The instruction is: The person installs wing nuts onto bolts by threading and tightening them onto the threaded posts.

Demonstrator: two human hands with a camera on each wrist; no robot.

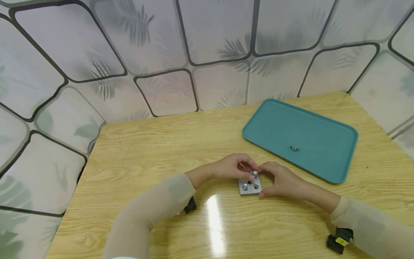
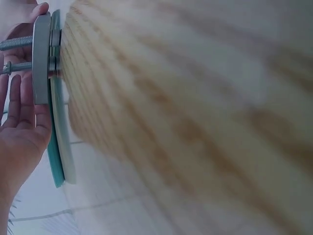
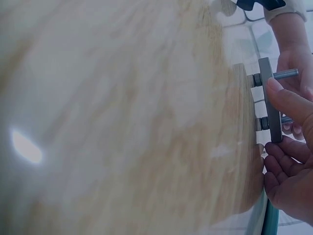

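Observation:
A small square metal plate [image 1: 249, 187] with holes and upright bolts lies on the table. My right hand [image 1: 284, 181] grips its right edge; in the right wrist view the thumb lies against the plate [image 3: 271, 100]. My left hand [image 1: 231, 167] reaches in from the left, its thumb and fingers pinching around a small silver nut [image 1: 254, 173] at the far bolt. Two threaded bolts [image 2: 17, 43] stick up through the plate in the left wrist view, and the left hand [image 2: 19, 152] is beside them. The fingertips' exact contact is partly hidden.
Behind the right hand lies a teal tray [image 1: 310, 126] holding one wing nut [image 1: 294, 148]. The wooden table [image 1: 155, 151] meets a patterned wall covering [image 1: 220, 82] at the back and on both sides.

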